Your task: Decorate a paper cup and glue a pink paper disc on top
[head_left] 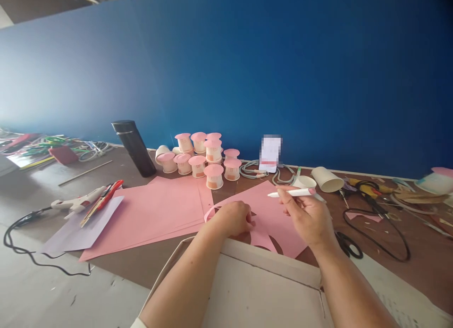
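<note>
My right hand grips a white marker pen between thumb and fingers, its tip pointing left and held above the paper. My left hand is closed, its fingers curled down at a piece of pink paper with curved cut edges. A narrow strip of pink shows beside that wrist. Beneath both hands lies a larger pink sheet. What sits under the left fingertips is mostly hidden by the hand.
Several paper cups with pink disc tops stand at the back, beside a black bottle. Pink sheets, a glue gun and red-handled tool lie left. Scissors, cables and a cup lie right.
</note>
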Motion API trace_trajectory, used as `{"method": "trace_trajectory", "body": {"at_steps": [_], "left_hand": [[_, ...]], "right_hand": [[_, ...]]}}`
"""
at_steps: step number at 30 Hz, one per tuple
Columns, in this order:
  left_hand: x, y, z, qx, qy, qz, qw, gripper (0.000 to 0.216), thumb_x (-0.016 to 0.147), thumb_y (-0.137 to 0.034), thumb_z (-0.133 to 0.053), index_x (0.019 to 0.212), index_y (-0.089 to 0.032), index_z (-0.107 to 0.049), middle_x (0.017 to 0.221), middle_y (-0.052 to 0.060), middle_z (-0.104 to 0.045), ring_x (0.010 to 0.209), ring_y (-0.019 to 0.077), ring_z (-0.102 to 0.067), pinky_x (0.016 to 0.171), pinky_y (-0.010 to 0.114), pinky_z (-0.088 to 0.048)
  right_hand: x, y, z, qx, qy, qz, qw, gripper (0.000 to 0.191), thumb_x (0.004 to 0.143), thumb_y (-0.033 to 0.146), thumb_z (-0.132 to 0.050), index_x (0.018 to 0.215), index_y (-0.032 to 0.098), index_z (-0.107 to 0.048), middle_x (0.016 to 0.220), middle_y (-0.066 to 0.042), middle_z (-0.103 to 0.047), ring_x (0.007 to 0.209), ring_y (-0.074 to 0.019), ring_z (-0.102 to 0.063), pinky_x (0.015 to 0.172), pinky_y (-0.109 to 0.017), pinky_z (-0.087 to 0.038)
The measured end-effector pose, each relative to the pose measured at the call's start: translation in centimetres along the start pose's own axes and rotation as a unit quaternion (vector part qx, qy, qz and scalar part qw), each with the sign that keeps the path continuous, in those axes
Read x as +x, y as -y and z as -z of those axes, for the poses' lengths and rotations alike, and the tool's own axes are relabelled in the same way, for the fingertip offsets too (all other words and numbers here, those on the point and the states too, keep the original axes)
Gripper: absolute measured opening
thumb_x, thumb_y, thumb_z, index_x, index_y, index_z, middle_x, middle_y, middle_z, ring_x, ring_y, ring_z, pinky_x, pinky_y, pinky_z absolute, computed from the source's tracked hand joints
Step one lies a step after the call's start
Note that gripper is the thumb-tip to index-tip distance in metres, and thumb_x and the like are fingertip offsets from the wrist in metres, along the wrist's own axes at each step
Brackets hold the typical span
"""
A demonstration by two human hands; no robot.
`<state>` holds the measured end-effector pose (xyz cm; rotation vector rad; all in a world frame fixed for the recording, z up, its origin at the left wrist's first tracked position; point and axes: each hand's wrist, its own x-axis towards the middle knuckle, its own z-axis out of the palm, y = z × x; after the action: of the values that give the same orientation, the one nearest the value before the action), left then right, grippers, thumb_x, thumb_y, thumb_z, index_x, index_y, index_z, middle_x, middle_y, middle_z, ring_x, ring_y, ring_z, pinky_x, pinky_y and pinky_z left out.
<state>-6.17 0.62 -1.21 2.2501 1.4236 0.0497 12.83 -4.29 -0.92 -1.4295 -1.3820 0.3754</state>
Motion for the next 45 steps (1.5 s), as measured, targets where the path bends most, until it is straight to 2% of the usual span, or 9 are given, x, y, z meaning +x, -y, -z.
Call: {"method": "trace_trajectory", "body": {"at_steps": [5,11,14,16,20,32,37,40,45], "left_hand": [[0.3,0.1,-0.4,0.016,-0.006,-0.014,1.0,0.006,0.074,-0.03,-0.072,0.078,-0.025,-0.072,0.093,0.005,-0.075,0.081,0.0245,-0.068,0.06,0.03,-0.046],[0.4,0.1,-0.2,-0.071,-0.089,-0.021,0.993,0.015,0.085,-0.037,-0.066,0.087,-0.023,-0.071,0.092,0.003,-0.075,0.078,0.0199,-0.066,0.062,0.028,-0.047],[0.4,0.0,-0.2,-0.11,-0.117,-0.054,0.986,0.021,0.088,-0.039,-0.067,0.098,-0.022,-0.073,0.096,0.004,-0.074,0.082,0.0188,-0.066,0.07,0.027,-0.05],[0.4,0.1,-0.3,-0.132,-0.128,-0.094,0.979,0.022,0.089,-0.035,-0.067,0.105,-0.023,-0.075,0.099,0.004,-0.072,0.086,0.0181,-0.067,0.076,0.027,-0.051],[0.5,0.4,-0.5,-0.163,-0.137,-0.145,0.966,0.019,0.09,-0.025,-0.064,0.104,-0.023,-0.077,0.103,0.004,-0.071,0.093,0.0174,-0.066,0.083,0.026,-0.051],[0.2,-0.4,-0.1,-0.192,-0.145,-0.14,0.96,0.016,0.089,-0.024,-0.065,0.099,-0.023,-0.077,0.1,0.003,-0.072,0.092,0.0167,-0.065,0.083,0.026,-0.051],[0.4,-0.1,-0.3,-0.202,-0.152,-0.14,0.957,0.013,0.087,-0.024,-0.067,0.096,-0.023,-0.077,0.098,0.001,-0.072,0.089,0.0159,-0.065,0.077,0.025,-0.049],[0.5,-0.1,-0.4,-0.196,-0.145,-0.14,0.96,0.014,0.087,-0.027,-0.067,0.095,-0.024,-0.078,0.097,0.001,-0.072,0.089,0.0165,-0.065,0.077,0.025,-0.049],[0.5,-0.1,-0.6,-0.185,-0.138,-0.145,0.962,0.016,0.089,-0.028,-0.065,0.097,-0.025,-0.079,0.096,0.001,-0.074,0.089,0.0168,-0.066,0.076,0.025,-0.048]], "right_hand": [[-0.8,1.0,-0.6,-0.063,0.029,-0.003,0.998,0.053,0.086,0.07,-0.058,0.072,0.022,-0.076,0.05,-0.003,-0.059,0.054,-0.0197,-0.058,0.058,-0.031,-0.046],[-0.5,0.5,-0.5,-0.046,0.02,-0.066,0.997,0.06,0.082,0.077,-0.057,0.062,0.022,-0.068,0.052,-0.004,-0.061,0.05,-0.017,-0.054,0.051,-0.029,-0.042],[-0.2,0.2,-0.3,-0.018,0.009,-0.104,0.994,0.062,0.079,0.079,-0.058,0.063,0.02,-0.068,0.055,-0.005,-0.064,0.05,-0.0161,-0.054,0.051,-0.028,-0.042],[-0.1,0.0,-0.3,-0.01,-0.002,-0.124,0.992,0.063,0.077,0.08,-0.059,0.065,0.019,-0.069,0.057,-0.005,-0.065,0.052,-0.0166,-0.056,0.053,-0.029,-0.043],[0.1,-0.2,-0.4,-0.003,-0.015,-0.137,0.991,0.063,0.076,0.081,-0.06,0.066,0.019,-0.069,0.059,-0.006,-0.066,0.055,-0.0176,-0.057,0.056,-0.03,-0.044],[-0.4,0.0,-0.9,0.038,0.019,-0.122,0.992,0.06,0.079,0.076,-0.062,0.069,0.018,-0.071,0.062,-0.007,-0.068,0.054,-0.0162,-0.057,0.054,-0.028,-0.044],[-0.1,-1.5,-1.4,0.129,0.039,-0.169,0.976,0.056,0.076,0.072,-0.07,0.084,0.017,-0.077,0.069,-0.005,-0.069,0.056,-0.0139,-0.056,0.05,-0.025,-0.042],[0.0,-1.8,-1.5,0.193,0.048,-0.208,0.958,0.054,0.072,0.069,-0.075,0.085,0.016,-0.078,0.068,-0.003,-0.066,0.055,-0.0111,-0.052,0.048,-0.023,-0.039],[0.0,-1.7,-1.6,0.225,0.034,-0.209,0.951,0.053,0.073,0.067,-0.076,0.092,0.017,-0.079,0.067,-0.001,-0.063,0.055,-0.0095,-0.047,0.048,-0.022,-0.037]]}}
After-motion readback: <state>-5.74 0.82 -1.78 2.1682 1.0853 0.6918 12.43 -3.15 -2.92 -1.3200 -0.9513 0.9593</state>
